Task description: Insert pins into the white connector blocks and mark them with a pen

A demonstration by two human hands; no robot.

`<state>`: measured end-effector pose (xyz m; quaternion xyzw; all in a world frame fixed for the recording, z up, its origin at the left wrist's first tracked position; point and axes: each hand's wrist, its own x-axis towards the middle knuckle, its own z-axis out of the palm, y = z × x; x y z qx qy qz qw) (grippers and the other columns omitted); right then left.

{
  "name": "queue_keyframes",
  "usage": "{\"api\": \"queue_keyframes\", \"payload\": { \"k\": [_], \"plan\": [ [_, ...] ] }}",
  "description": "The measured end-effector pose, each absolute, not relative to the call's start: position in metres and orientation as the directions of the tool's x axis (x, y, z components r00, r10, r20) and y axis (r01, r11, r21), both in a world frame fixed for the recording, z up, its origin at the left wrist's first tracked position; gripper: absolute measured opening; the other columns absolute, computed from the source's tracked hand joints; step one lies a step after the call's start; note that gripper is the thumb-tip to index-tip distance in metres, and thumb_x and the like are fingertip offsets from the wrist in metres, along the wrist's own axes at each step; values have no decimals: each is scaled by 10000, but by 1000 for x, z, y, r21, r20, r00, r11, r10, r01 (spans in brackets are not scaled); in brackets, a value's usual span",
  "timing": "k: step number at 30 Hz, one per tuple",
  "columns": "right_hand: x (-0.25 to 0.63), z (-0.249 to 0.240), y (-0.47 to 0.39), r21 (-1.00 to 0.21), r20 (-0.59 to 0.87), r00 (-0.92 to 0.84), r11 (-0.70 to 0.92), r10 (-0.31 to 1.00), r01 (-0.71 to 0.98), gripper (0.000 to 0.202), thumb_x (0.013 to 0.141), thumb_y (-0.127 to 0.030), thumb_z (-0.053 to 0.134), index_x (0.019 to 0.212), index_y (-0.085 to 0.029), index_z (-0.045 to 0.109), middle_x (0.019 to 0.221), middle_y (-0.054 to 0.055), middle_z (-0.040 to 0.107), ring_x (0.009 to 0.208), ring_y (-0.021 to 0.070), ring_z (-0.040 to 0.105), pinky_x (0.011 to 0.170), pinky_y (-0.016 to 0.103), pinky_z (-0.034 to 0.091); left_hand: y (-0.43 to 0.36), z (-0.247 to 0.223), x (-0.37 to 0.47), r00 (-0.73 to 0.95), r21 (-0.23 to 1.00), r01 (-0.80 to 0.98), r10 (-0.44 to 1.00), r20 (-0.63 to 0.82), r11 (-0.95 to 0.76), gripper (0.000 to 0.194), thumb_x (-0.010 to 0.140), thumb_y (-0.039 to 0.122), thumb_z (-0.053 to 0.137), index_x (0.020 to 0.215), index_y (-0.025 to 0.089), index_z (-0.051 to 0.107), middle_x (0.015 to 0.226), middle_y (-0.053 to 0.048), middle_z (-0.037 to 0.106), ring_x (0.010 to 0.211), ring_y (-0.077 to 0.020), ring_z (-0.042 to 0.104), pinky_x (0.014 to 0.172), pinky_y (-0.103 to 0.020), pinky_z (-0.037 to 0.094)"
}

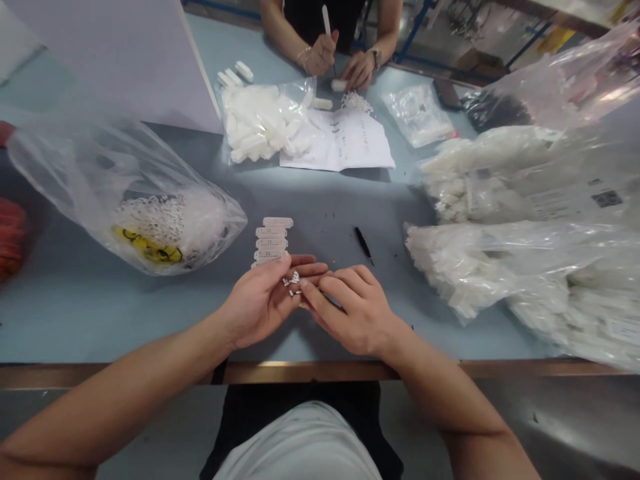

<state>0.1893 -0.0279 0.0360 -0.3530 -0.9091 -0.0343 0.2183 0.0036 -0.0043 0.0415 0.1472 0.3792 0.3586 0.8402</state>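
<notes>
My left hand (265,298) is palm up near the table's front edge, cupping several small white pieces (295,277). The fingers of my right hand (354,308) reach over that palm from the right, thumb and index fingertip close together at the pieces; whether one is pinched between them is too small to tell. Just beyond my left hand lies a column of flat, pale, marked strips (271,244), the nearest one partly hidden by my thumb. A black pen-like tool (364,245) rests on the table to the right of the strips.
A clear bag of small white parts (165,220) lies left. Large bags of white pieces (525,267) fill the right. Farther back are another bag (260,127), a written sheet (345,143) and a person's hands (323,57) holding a white tool. A pale panel (135,60) stands back left.
</notes>
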Motion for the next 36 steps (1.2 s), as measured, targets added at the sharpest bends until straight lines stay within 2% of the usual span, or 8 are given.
{"api": "queue_keyframes", "payload": {
  "k": [6, 12, 18, 21, 24, 28, 32, 36],
  "plan": [
    [180, 41, -33, -91, 411, -703, 794, 580, 601, 149, 885, -157, 508, 938, -195, 641, 791, 31, 653, 739, 179, 522, 634, 359, 348, -7, 41, 4, 515, 504, -520, 724, -459, 690, 364, 948, 358, 443, 1130, 88, 607, 1226, -181, 624, 1140, -237, 594, 988, -328, 474],
    [174, 34, -32, -367, 382, -559, 676, 736, 639, 104, 889, -171, 533, 942, -183, 623, 925, 41, 676, 838, 176, 554, 729, 338, 402, -8, 43, 5, 497, 484, -526, 715, -492, 699, 326, 956, 305, 428, 1120, 85, 604, 1191, -168, 646, 1063, -203, 633, 891, -280, 515],
    [181, 39, -27, -501, 408, -504, 648, 761, 573, 98, 908, -170, 489, 931, -197, 580, 894, 57, 633, 863, 179, 556, 777, 344, 455, -6, 44, 4, 477, 568, -477, 740, -473, 671, 264, 924, 288, 483, 1070, 106, 607, 1095, -139, 677, 948, -179, 656, 809, -268, 522],
    [196, 42, -20, -582, 414, -354, 543, 839, 605, 100, 923, -167, 447, 954, -210, 531, 876, 50, 597, 860, 177, 554, 757, 336, 468, -2, 45, -2, 436, 768, -305, 799, -413, 563, 224, 880, 337, 546, 993, 149, 591, 820, -46, 668, 698, -137, 630, 623, -246, 496],
    [208, 39, -13, -585, 365, -296, 464, 883, 665, 97, 921, -151, 433, 965, -207, 499, 900, 57, 586, 848, 175, 559, 738, 329, 468, 3, 48, -10, 352, 936, 153, 868, -351, 316, 248, 868, 421, 535, 919, 186, 594, 620, 38, 545, 512, -87, 490, 491, -211, 367],
    [213, 31, -8, -565, 248, -418, 481, 874, 670, 109, 924, -123, 420, 962, -196, 491, 924, 65, 578, 844, 172, 541, 742, 318, 468, 6, 44, -12, 389, 685, 715, 894, -224, -139, 323, 844, 481, 529, 1005, 211, 606, 616, 36, 574, 548, -134, 543, 560, -253, 384],
    [211, 27, -7, -462, 175, -568, 576, 804, 674, 118, 930, -107, 412, 926, -164, 515, 883, 80, 575, 826, 192, 490, 755, 336, 460, 0, 30, -7, 464, 374, 849, 865, -189, -374, 434, 869, 485, 484, 1192, 200, 537, 826, -50, 691, 708, -240, 655, 585, -304, 427],
    [209, 27, -7, -265, 183, -635, 660, 751, 704, 175, 929, -86, 391, 893, -126, 558, 845, 100, 565, 796, 205, 458, 750, 343, 449, -4, 20, -5, 507, 232, 855, 843, -182, -464, 378, 900, 468, 435, 1131, 196, 560, 846, -76, 705, 730, -279, 672, 542, -314, 430]
  ]
}}
